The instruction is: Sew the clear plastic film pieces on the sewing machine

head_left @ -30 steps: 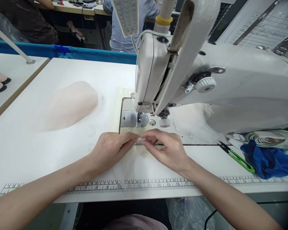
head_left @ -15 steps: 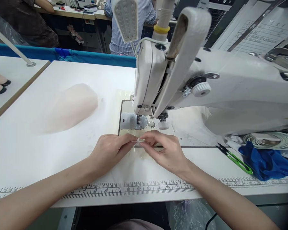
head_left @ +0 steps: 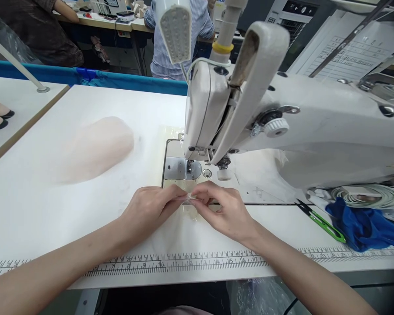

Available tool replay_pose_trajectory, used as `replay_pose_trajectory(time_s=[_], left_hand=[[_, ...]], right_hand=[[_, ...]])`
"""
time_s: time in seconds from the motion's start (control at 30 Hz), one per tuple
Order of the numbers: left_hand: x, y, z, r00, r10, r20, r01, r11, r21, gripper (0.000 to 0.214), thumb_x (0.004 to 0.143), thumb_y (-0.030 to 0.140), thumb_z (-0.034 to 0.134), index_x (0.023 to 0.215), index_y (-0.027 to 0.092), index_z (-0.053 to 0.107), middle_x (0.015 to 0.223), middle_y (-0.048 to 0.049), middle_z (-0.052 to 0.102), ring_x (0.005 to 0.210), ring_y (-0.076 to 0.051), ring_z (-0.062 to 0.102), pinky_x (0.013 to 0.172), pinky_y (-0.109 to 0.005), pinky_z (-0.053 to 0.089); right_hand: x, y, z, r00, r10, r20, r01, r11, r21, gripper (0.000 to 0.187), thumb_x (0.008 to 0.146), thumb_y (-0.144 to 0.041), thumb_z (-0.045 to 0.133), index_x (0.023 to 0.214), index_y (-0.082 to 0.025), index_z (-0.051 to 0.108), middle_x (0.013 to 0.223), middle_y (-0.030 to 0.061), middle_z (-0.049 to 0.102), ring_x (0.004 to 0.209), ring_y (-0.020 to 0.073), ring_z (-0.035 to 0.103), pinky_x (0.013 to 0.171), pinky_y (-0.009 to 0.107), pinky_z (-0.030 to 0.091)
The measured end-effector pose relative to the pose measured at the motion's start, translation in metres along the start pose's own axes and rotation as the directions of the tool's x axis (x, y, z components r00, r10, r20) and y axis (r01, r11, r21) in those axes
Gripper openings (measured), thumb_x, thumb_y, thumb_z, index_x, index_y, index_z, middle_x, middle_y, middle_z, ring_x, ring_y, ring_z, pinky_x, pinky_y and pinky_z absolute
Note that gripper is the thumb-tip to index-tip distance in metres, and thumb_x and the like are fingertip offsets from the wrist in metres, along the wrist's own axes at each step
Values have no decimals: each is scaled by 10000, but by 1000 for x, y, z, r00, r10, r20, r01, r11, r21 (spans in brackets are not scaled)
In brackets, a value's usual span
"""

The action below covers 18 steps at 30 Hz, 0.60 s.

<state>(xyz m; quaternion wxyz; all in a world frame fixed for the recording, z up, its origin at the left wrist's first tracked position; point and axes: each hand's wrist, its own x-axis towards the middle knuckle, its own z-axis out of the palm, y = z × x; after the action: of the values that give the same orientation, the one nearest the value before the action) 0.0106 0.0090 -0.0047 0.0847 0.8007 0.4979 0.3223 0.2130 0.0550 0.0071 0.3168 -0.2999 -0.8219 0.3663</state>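
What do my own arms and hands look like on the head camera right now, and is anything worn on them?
Both are bare. The left hand and right hand wear no gloves, and no ring shows. The left forearm and right forearm show no sleeve, watch or bracelet down to the picture's lower edge.

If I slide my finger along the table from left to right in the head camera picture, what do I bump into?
First the pale pink cloth pile → left hand → small clear piece pinched between both hands → right hand → green snips → blue cloth.
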Motion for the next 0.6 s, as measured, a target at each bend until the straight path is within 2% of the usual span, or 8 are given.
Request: replay_pose_trajectory(time_s=[0.27, 0.4, 0.47, 0.5, 0.6], left_hand=[[2, 3, -4, 1000, 20, -21, -20, 999, 31, 197, 983, 304, 507, 852, 188, 597, 602, 66, 649, 469, -66, 572, 497, -173, 420], [3, 4, -5, 997, 67, -45, -63, 995, 76, 183, 982, 332, 507, 917, 186, 595, 546, 75, 597, 429, -68, 514, 479, -184, 385], [3, 5, -5, 999, 37, -22, -35, 997, 70, 196, 987, 342, 489, 1047, 182, 585, 503, 95, 546, 411, -70, 479, 462, -182, 368], [3, 5, -5, 1000, 25, -1, -25, 998, 58, 214, 992, 321, 474, 1121, 181, 571, 496, 103, 533, 409, -69, 472, 463, -179, 370], [2, 5, -4, 996, 91, 9, -91, 995, 32, 216, 981, 221, 481, 1170, 215, 585, 538, 105, 575, 428, -58, 488, 500, -184, 391]], right_hand=[[1, 2, 1, 993, -118, -1, 118, 990, -71, 104, 923, -157, 554, 970, -173, 645, 715, -26, 662, 571, 69, 578, 528, 178, 488], [-1, 5, 0, 966, -240, -95, 220, 958, -182, 91, 917, -130, 585, 949, -173, 659, 756, -16, 706, 604, 72, 633, 557, 180, 512], [-2, 6, -1, 916, -387, -102, 334, 880, -337, 107, 895, -104, 610, 968, -162, 661, 723, -16, 706, 576, 80, 625, 527, 199, 505], [-2, 7, -3, 878, -475, -61, 409, 809, -423, 127, 884, -88, 615, 985, -148, 663, 709, -12, 705, 563, 87, 620, 511, 213, 500], [-2, 4, -8, 717, -686, 122, 608, 530, -591, 139, 838, -45, 645, 961, -96, 682, 689, 15, 704, 574, 110, 622, 494, 240, 495]])
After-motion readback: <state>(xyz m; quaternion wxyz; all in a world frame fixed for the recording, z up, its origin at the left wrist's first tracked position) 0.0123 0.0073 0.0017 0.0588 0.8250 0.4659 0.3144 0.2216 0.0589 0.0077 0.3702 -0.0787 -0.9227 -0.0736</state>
